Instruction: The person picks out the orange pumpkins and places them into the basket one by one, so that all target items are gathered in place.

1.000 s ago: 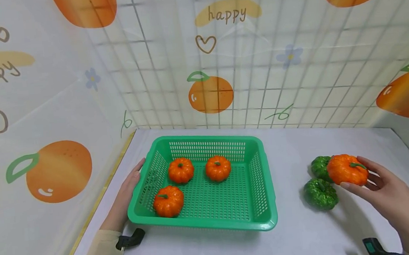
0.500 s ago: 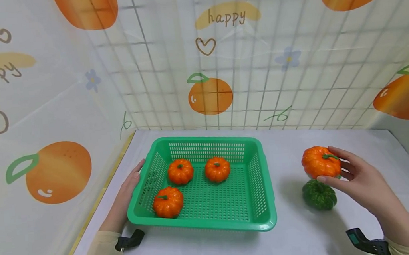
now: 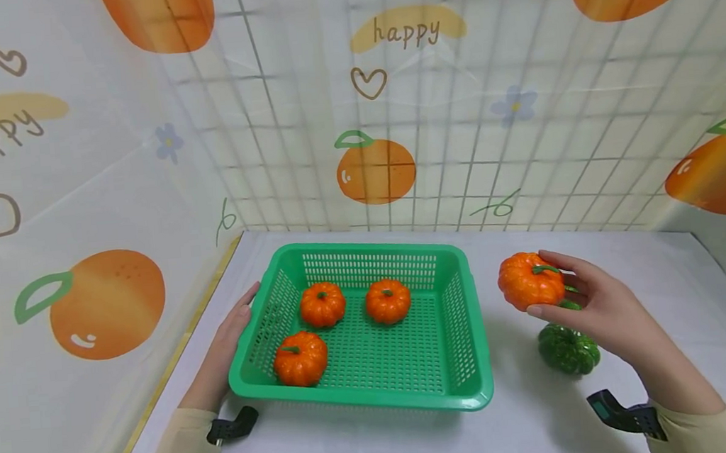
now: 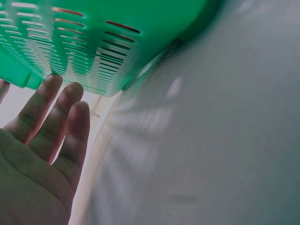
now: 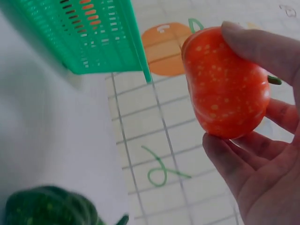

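Observation:
Between thumb and fingers my right hand (image 3: 599, 300) grips a small orange pumpkin (image 3: 529, 281), held above the table to the right of the basket. The right wrist view shows that pumpkin (image 5: 226, 84) in the air, thumb on one side and fingertips on the other. My left hand (image 3: 224, 347) rests along the left side of the green plastic basket (image 3: 376, 398); its straight fingers (image 4: 70, 126) lie by the slotted wall in the left wrist view. Inside the basket sit three orange pumpkins: one front left (image 3: 300, 359), one back left (image 3: 322, 305), one near the middle (image 3: 388, 301).
Below my right hand a green pumpkin (image 3: 568, 349) stands on the white table (image 3: 355, 447). A second green one (image 3: 572, 297) is mostly hidden behind the hand. A printed curtain (image 3: 431, 121) hangs along the back, and another covers the left side.
My right hand has carried the orange pumpkin leftward from over the green pumpkins toward the basket's right side. The left hand and the basket have stayed in place.

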`<state>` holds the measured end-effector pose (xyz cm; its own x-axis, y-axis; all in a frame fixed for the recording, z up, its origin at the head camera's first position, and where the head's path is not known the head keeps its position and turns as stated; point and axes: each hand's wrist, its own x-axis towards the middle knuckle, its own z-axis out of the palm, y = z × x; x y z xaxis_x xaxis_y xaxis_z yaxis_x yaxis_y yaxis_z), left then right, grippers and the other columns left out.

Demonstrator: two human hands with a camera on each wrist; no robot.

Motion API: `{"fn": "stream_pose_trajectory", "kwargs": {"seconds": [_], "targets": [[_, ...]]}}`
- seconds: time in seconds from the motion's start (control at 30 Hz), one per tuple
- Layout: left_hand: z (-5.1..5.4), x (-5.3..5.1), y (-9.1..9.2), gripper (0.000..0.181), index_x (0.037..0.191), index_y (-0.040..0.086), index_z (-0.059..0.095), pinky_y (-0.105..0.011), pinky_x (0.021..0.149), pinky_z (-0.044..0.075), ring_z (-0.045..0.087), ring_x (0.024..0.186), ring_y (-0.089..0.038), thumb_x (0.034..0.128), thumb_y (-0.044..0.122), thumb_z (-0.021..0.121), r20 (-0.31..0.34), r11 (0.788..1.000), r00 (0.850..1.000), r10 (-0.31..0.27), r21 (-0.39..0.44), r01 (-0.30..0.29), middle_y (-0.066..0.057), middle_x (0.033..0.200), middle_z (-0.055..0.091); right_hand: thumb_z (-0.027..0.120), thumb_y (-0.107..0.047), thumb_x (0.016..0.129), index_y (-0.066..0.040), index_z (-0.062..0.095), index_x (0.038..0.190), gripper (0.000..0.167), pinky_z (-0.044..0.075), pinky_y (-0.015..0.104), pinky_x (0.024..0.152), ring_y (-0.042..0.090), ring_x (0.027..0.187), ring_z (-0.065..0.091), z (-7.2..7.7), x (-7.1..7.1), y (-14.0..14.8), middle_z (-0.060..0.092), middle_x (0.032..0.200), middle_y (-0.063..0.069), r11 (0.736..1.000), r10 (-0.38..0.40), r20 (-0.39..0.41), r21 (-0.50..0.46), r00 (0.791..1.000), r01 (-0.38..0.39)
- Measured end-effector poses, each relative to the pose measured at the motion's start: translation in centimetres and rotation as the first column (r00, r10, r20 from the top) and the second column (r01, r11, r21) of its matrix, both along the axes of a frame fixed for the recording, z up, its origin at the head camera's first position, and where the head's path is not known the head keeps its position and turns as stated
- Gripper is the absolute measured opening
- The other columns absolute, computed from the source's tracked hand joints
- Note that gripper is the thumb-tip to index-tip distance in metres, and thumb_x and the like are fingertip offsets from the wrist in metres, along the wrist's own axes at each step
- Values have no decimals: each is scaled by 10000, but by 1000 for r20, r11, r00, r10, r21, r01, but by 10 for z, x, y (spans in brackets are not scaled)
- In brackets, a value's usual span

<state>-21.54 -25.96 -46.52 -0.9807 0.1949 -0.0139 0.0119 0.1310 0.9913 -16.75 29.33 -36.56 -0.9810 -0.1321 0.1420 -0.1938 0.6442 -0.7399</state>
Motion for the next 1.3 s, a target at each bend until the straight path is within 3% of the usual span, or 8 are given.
{"fn": "stream_pose_trajectory", "kwargs": {"seconds": [0.13,0.3,0.4,0.6,0.73,1.13,1.3], "targets": [[1,1,1,588,1610,189,110,-231,954,446,444,1300,-151,1090,431,240,-16,1000,1000,-8,-3,8,-161,1590,251,826,-406,807,-136,393,1523,879,563,280,791,416,1186,558,5,-5,-11,445,1460,136,998,52,3,-17,999,-52],[3,2,3,573,1609,181,100,-239,950,457,474,1266,-102,1096,402,229,-24,1000,1000,-15,19,16,-185,1584,248,831,-368,812,-144,420,1507,838,522,221,849,345,1178,574,8,-13,-23,462,1446,81,988,145,-2,-60,989,-145],[3,2,4,580,1609,175,105,-242,942,462,460,1296,-170,1095,410,234,-26,1000,1000,-8,7,8,-179,1584,255,830,-369,813,-152,441,1492,813,490,195,894,275,1174,573,9,-18,-30,468,1446,33,980,190,-10,-59,982,-190],[1,0,1,572,1607,179,122,-233,940,458,428,1326,-237,1094,407,234,-53,1000,999,-7,-23,6,-169,1589,247,833,-380,809,-148,463,1471,793,498,309,948,217,1169,563,7,-25,-47,471,1443,-14,963,263,-10,-61,965,-263],[0,0,1,588,1605,130,102,-214,942,450,383,1353,-297,1097,395,236,-62,1000,998,-15,-18,14,-176,1596,226,834,-369,811,-155,477,1457,769,496,319,956,206,1168,564,4,-27,-57,475,1443,-25,948,310,-9,-79,951,-310],[-3,1,0,567,1605,234,160,-213,952,435,298,1410,-346,1089,440,276,-44,1000,999,2,26,-1,-78,1624,191,850,-390,786,-195,501,1435,762,504,408,954,208,1171,570,-6,-30,-88,510,1405,-32,919,386,4,-90,922,-384],[-4,0,0,606,1608,188,131,-204,952,431,300,1406,-352,1085,458,273,-39,1000,999,-3,15,4,-99,1621,195,849,-458,765,-197,505,1436,798,503,442,949,186,1152,567,-6,-29,-101,512,1408,-53,919,395,-12,-19,919,-395]]}}
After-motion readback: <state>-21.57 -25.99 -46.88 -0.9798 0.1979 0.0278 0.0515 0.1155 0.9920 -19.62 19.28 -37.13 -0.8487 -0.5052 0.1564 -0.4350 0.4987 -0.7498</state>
